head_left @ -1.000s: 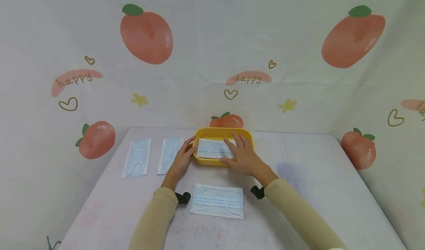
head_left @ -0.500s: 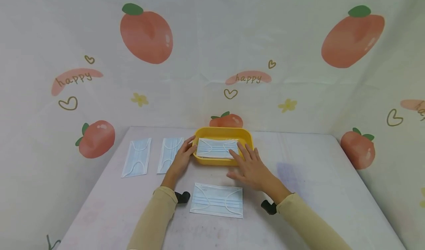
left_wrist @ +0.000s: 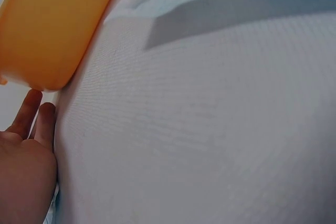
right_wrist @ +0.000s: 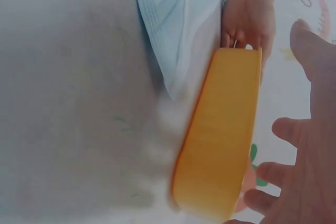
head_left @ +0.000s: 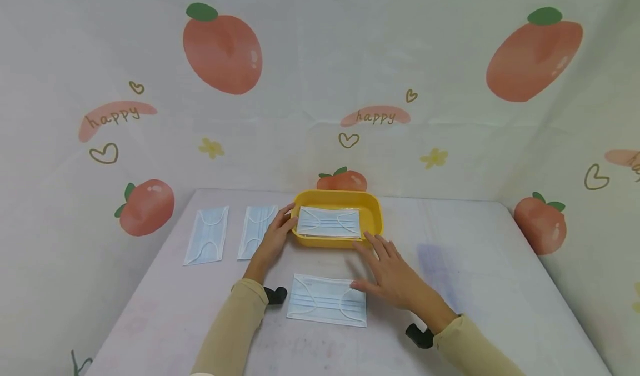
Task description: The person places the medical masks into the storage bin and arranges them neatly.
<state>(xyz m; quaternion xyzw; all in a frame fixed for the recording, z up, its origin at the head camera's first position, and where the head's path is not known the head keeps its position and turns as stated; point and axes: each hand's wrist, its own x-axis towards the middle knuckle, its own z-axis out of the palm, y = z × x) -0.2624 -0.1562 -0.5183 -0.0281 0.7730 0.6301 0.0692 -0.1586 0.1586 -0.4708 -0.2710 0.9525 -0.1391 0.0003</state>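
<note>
My left hand [head_left: 272, 242] rests against the left end of a yellow plastic tray [head_left: 337, 242]. In the left wrist view, its fingers [left_wrist: 29, 111] look fairly straight and touch the tray's outer wall. Inside the tray lies a pale blue face mask [head_left: 328, 222], ear loops on top, with an edge of something showing under it. My right hand [head_left: 395, 276] has its fingers spread and holds nothing. It is near the tray's front right corner, its thumb over the right end of another face mask [head_left: 326, 301] on the table. Whether the thumb touches this mask, I cannot tell.
Two more face masks lie on the left of the table, one at the far left [head_left: 206, 235] and one [head_left: 256, 231] partly behind my left hand. A white fabric backdrop [head_left: 300, 87] with fruit prints stands behind and beside the table [head_left: 475, 287].
My right hand has drawn back from above the mask in the tray, toward the front right, and is now by the front mask. My left hand has stayed at the tray.
</note>
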